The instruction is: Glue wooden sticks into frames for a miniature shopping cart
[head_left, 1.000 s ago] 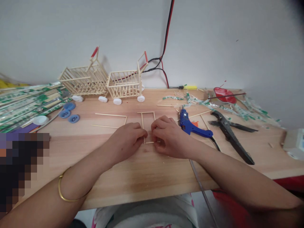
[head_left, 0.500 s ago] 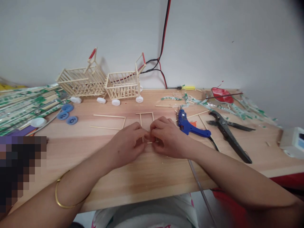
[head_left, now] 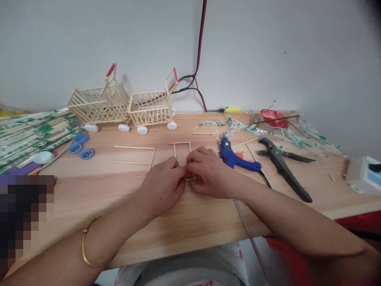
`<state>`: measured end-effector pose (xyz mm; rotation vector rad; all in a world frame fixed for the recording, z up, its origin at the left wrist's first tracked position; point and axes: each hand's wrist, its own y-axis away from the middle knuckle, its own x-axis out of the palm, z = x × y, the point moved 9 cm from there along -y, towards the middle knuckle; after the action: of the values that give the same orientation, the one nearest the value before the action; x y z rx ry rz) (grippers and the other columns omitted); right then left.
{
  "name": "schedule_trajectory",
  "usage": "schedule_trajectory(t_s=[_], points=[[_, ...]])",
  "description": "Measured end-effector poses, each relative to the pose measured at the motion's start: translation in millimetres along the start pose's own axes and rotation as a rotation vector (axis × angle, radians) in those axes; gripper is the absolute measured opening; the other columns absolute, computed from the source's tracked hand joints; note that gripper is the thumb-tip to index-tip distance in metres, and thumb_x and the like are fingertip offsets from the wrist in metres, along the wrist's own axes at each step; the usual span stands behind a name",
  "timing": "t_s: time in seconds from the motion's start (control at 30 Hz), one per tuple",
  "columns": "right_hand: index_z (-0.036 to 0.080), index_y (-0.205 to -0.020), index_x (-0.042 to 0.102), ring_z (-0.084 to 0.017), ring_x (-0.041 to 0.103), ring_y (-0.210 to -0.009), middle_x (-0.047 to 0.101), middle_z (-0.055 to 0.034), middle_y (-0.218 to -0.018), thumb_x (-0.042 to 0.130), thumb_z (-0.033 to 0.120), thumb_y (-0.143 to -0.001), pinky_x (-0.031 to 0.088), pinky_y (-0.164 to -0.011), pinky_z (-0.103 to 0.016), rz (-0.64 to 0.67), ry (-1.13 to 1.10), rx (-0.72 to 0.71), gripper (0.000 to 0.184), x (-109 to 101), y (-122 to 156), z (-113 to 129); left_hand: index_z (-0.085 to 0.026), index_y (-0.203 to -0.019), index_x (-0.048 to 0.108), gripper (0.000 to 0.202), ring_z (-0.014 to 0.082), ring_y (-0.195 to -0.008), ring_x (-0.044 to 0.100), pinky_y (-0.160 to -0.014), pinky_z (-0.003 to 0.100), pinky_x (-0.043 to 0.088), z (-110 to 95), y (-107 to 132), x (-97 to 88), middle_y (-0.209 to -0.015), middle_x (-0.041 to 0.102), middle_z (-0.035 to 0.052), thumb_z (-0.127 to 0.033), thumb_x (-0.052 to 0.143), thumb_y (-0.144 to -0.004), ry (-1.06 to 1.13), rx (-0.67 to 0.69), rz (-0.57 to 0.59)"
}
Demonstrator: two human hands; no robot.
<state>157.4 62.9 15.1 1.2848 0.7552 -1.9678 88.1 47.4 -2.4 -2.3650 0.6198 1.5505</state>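
A small frame of thin wooden sticks (head_left: 182, 143) lies on the table, its far corners showing beyond my fingers. My left hand (head_left: 163, 184), with a gold bangle on that arm, pinches the frame's near left corner. Close beside it, my right hand (head_left: 206, 171) has its fingers curled round the near right corner. The near stick shows briefly between both hands, while the fingertips partly hide the joints. Left of my left hand lies a three-sided stick frame (head_left: 133, 147). A blue glue gun (head_left: 235, 157) rests just right of my right hand.
Two stick-built carts, a larger one (head_left: 98, 107) and a smaller one (head_left: 150, 109), stand by the wall. Blue caps (head_left: 80, 138) and wrapped sticks (head_left: 38, 131) are at left. Black cutters (head_left: 282, 167), a red leaf-shaped piece (head_left: 274, 118) and a white box (head_left: 361, 172) lie right.
The view has shifted slightly, moving the scene a little left. My left forearm has swung a bit to the right; both hands stay at the frame's near side.
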Motion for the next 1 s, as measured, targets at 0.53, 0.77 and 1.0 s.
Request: schedule_trajectory(t_s=[0.53,0.77,1.0], points=[[0.018,-0.086,0.068,-0.017,0.048,-0.090,0.056,-0.0071,-0.091,0.052,0.012,-0.083,0.038,-0.079,-0.032,0.079,-0.060,-0.095,0.017,-1,0,-16,-0.019,-0.080,0.063,0.019,0.0149,-0.073,0.052,-0.067,0.028,0.042,2,-3,1.1,-0.081,0.050,0.0032,-0.020,0.045,-0.083,0.005,0.007,0.007],[0.017,-0.083,0.067,-0.016,0.051,-0.087,0.057,-0.0068,-0.090,0.051,0.008,-0.082,0.041,-0.080,-0.031,0.073,-0.112,-0.112,0.019,-4,0,-15,-0.019,-0.080,0.063,0.019,0.0151,-0.073,0.052,-0.067,0.029,0.042,0,-3,1.1,-0.082,0.050,0.0035,-0.020,0.045,-0.083,-0.004,-0.001,0.026],[0.016,-0.082,0.067,-0.016,0.051,-0.087,0.056,-0.0074,-0.090,0.051,0.005,-0.079,0.042,-0.080,-0.031,0.068,-0.126,-0.123,0.020,-4,0,-15,-0.020,-0.081,0.063,0.019,0.0148,-0.073,0.052,-0.067,0.028,0.041,2,-4,1.2,-0.081,0.051,0.0026,-0.020,0.044,-0.083,-0.008,-0.017,0.032]])
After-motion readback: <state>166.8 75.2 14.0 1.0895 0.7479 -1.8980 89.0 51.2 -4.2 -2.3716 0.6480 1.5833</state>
